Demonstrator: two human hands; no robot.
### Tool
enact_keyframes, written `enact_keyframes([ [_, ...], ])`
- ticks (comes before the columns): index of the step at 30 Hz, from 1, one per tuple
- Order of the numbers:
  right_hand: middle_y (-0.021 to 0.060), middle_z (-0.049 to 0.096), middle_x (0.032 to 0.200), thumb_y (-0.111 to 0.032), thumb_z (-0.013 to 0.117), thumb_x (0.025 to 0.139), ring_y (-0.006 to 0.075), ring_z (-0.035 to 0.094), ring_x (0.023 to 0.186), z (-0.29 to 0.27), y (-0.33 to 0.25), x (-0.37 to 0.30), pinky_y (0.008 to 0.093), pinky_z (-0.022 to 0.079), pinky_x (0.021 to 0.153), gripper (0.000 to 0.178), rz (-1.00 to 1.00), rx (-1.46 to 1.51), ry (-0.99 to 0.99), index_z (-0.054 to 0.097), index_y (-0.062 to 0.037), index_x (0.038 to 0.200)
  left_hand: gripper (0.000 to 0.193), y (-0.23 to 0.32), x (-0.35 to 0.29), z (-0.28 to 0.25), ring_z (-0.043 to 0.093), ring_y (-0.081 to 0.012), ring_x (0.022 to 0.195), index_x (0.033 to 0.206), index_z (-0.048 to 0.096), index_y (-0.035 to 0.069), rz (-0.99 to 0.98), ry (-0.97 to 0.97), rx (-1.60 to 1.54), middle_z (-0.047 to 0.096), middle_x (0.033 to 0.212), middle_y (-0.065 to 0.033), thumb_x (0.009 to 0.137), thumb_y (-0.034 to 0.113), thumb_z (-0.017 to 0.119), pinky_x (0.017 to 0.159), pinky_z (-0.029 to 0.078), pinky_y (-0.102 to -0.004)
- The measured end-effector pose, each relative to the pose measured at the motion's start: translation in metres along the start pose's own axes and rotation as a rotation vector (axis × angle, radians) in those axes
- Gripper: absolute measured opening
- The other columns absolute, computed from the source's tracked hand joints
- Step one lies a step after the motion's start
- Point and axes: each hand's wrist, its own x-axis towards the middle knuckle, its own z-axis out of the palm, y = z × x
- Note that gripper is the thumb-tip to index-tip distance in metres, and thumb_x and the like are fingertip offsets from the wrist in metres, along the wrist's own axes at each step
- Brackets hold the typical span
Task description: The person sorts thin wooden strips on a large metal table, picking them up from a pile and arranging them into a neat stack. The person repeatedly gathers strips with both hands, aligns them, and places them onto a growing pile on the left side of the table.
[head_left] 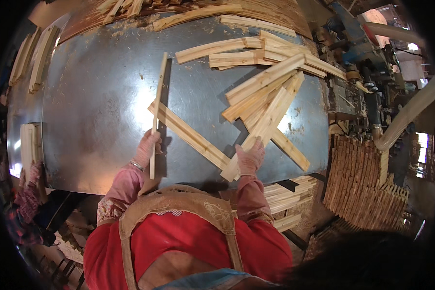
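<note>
Your left hand's [149,145] fingers close round a narrow pale wooden strip [159,92] and your right's [251,157] round a broad pale wooden board [277,110], while one yellowish wooden slat [188,133] between them and the fanned pale-wood heap [261,89] beyond the right fingers are left unheld.

There are over ten wooden slats [191,135], the wearer's two grips [147,147] and one apron [183,199].
</note>
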Motion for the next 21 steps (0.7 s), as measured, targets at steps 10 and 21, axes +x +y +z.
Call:
enact_keyframes([
  [10, 0.0182, 0.066, 0.133, -0.002, 0.055, 0.085, 0.0332, 0.067, 0.121, -0.008, 0.011, -0.046, 0.0425, 0.053, 0.111, 0.074, 0.135, 1.323, -0.367, 0.047, 0.0035, 0.158, 0.066, 0.003, -0.035, -0.012, 0.063, -0.0137, 0.073, 0.148, 0.050, 0.000, 0.089, -0.286, -0.170, 0.064, 0.099, -0.0067, 0.098, 0.034, 0.075, 0.068, 0.059, -0.0314],
  [21, 0.0240, 0.064, 0.145, -0.045, 0.075, 0.094, 0.0394, 0.057, 0.139, 0.022, -0.105, -0.110, 0.0451, 0.044, 0.118, 0.071, -0.623, -0.001, -0.186, 0.060, -0.0019, 0.148, 0.097, 0.012, -0.065, -0.028, 0.068, -0.0213, 0.091, 0.171, 0.032, 0.013, 0.125, -0.244, -0.094, 0.066, 0.110, -0.0103, 0.091, 0.047, 0.075, 0.067, 0.062, -0.0344],
])
